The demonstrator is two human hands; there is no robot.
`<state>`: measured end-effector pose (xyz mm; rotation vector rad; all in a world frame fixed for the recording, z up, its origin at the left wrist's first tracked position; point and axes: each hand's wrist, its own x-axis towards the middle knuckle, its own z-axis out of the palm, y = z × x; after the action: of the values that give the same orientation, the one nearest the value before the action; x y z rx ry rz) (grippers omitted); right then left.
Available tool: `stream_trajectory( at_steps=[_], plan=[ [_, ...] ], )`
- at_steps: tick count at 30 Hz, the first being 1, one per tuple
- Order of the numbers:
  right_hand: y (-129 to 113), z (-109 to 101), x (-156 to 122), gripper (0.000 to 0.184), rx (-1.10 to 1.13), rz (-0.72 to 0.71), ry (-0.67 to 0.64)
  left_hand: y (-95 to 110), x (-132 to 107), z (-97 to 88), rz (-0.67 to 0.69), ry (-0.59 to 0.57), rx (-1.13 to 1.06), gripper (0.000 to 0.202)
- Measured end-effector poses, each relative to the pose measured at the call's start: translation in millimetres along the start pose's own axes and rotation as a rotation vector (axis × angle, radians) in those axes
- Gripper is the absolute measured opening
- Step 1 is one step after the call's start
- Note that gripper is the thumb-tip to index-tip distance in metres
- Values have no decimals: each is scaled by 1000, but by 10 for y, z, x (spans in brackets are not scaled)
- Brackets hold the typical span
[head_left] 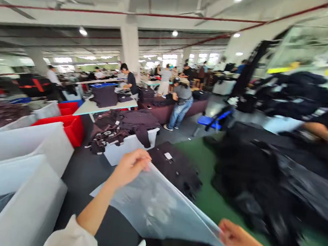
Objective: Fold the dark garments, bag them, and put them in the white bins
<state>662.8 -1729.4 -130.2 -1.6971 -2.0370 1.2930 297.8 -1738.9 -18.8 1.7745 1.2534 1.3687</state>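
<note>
A clear plastic bag is stretched out in front of me between both hands. My left hand pinches its far upper corner, fingers closed on the edge. My right hand grips the near lower edge at the bottom right, fingers curled around it. Under the bag lies a stack of folded dark garments on a green table. A large heap of black garments covers the table to the right.
White plastic bins stand at the left, red bins behind them. A white bin overflows with dark clothes. Another person's arm reaches in at right. Several people work at tables farther back.
</note>
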Motion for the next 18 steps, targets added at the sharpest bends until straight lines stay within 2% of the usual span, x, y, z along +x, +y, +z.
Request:
stream_trajectory(
  at_steps=[3, 6, 8, 11, 14, 16, 18],
  plan=[
    [14, -316, -212, 30, 156, 120, 102, -105, 103, -27, -9, 20, 90, 17],
    [-78, -632, -482, 25, 218, 184, 274, -211, 226, -19, -34, 35, 130, 21],
    [-135, -779, -680, 23, 264, 246, 320, -269, 312, 23, -43, 30, 147, 25],
    [-209, -885, -981, 18, 309, 238, 364, -252, 422, 199, 11, -101, 343, 28],
    [-367, -887, -1257, 8, 136, 125, 514, -4, 436, 614, 270, -221, 566, 32],
    [-551, -847, -1406, 4, -66, 89, 623, 271, 361, 1036, 420, -364, 531, 35],
    [-762, -787, -1516, 3, -253, 100, 701, 551, 245, 1515, 493, -578, 415, 36]
  ],
)
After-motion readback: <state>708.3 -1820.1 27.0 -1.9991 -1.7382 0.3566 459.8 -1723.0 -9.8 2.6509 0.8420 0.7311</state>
